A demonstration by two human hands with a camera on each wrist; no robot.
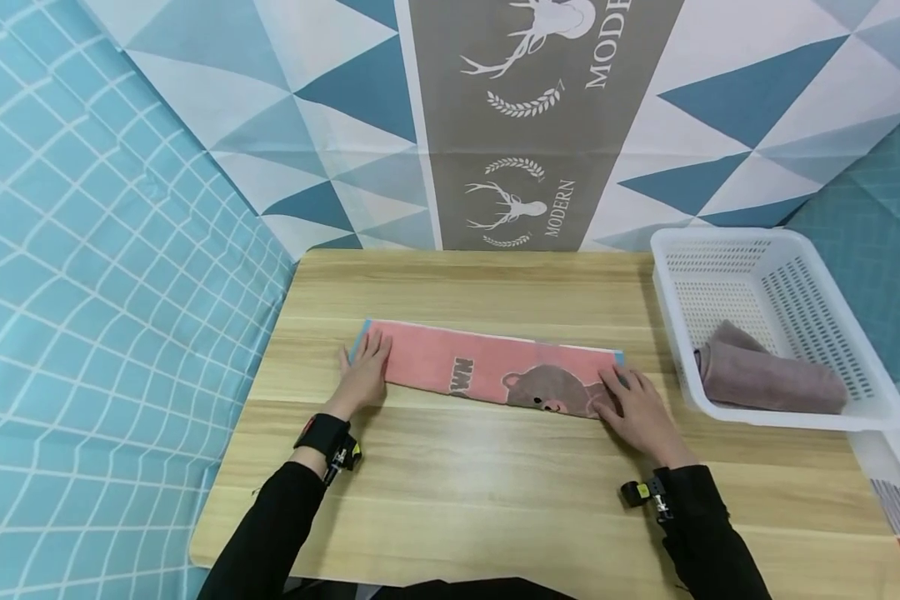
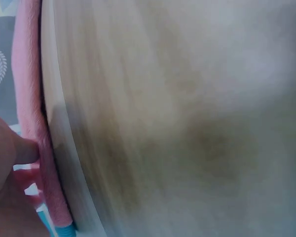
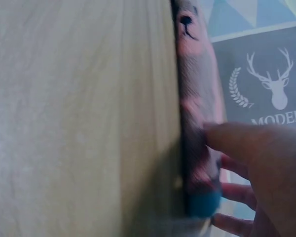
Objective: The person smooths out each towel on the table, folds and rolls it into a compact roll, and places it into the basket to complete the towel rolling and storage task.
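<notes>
A pink towel (image 1: 427,354), folded into a long strip, lies across the table with a grey bear and letters on its upper face. Blue trim marks both of its short ends. My left hand (image 1: 365,377) rests on the left end, its fingers extended over the cloth. At the right end, my right hand (image 1: 637,412) touches the towel with fingers spread. In the left wrist view the thumb (image 2: 24,150) lies against the towel's near folded edge (image 2: 49,173). The right wrist view shows the right thumb (image 3: 222,136) on the cloth and the other fingers beyond it.
A white perforated basket (image 1: 791,242) stands at the table's right side, holding a rolled grey-brown towel (image 1: 772,379). The wooden table (image 1: 457,492) meets a patterned cloth backdrop (image 1: 510,133) behind and a blue checked cloth (image 1: 105,292) on the left.
</notes>
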